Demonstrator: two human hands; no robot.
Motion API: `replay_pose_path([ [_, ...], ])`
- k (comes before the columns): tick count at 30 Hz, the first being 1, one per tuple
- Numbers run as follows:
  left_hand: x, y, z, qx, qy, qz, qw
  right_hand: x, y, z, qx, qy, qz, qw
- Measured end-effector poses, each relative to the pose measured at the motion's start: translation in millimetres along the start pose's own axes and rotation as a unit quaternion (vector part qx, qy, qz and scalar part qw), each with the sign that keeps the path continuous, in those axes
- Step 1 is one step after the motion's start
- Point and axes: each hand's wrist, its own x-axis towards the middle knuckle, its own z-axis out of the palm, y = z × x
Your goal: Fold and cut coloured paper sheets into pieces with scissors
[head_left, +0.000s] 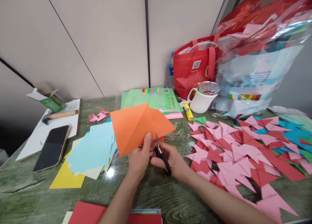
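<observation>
Orange paper (133,129), with a diagonal crease and several layers fanned apart, is held up over the table. My left hand (140,157) grips its lower edge, the thumb pressed on the front face. My right hand (172,159) is closed around black-handled scissors (162,158). Their blades point upward at the paper's lower edge, close to my left fingertips. Whether the blades are cutting into the paper cannot be made out. Fingers of both hands behind the paper and scissors are partly hidden.
Light blue sheets (91,149) and a phone (52,147) lie left. Folded pink and red paper pieces (234,152) spread right. Behind stand a white mug (203,102), a glue stick (188,112), a green paper pack (151,98) and a red bag (192,68). Red paper (87,212) lies in front.
</observation>
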Motion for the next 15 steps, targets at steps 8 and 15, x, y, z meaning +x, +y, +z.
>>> replay_pose_path([
  [8,-1.0,0.1,0.1,0.004,-0.011,-0.004,1.0,-0.1,-0.6,0.5,0.012,0.007,0.003,1.0],
  [15,-0.5,2.2,-0.5,0.011,-0.01,0.005,1.0,-0.3,-2.0,3.2,0.027,0.027,0.025,0.999],
])
